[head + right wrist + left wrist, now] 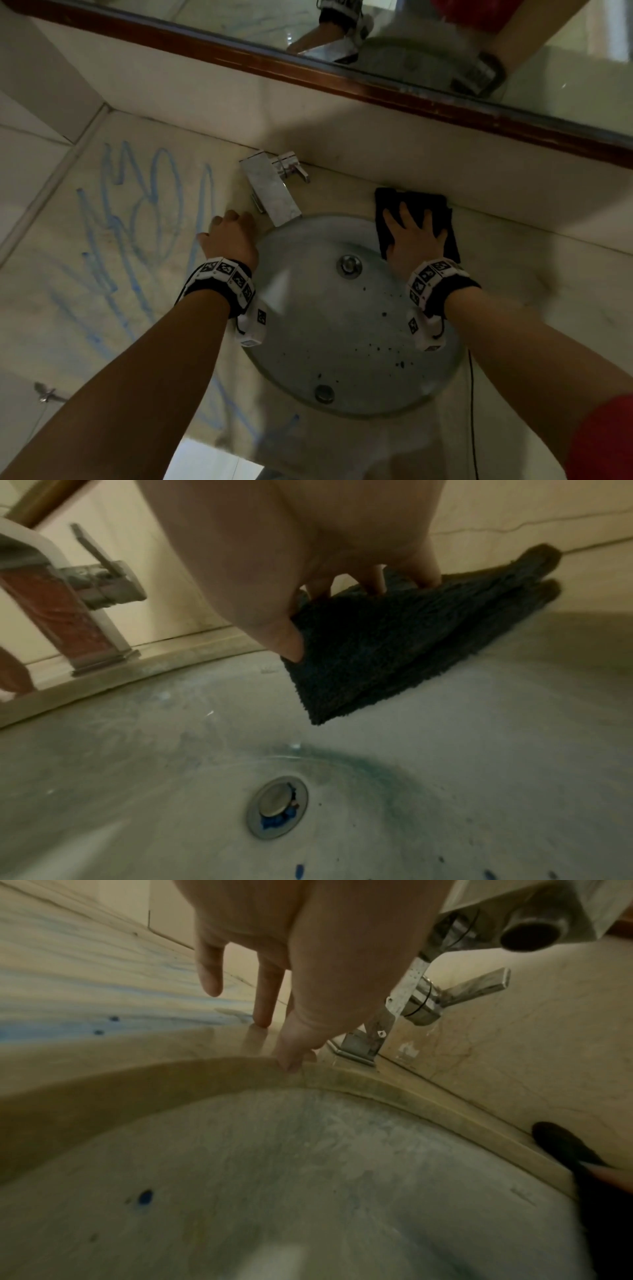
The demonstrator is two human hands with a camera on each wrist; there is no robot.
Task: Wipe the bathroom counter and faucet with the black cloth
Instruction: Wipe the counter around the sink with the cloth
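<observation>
Black cloth (432, 209) lies flat beneath the right hand (412, 236).

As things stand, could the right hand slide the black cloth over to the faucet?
Probably yes: the right hand presses the black cloth flat behind the basin, and bare counter separates it from the faucet.

Black cloth (416, 209) is showing dark and plain under my right hand (416, 240). Blue scribbles (137, 212) are looping across the pale, faintly veined marble counter (44, 308). Grey-white basin (325, 329) is carrying dark specks and a blue-green smear. Faucet (270, 186) is gleaming silver. Mirror frame (342, 78) is reading reddish brown.
</observation>
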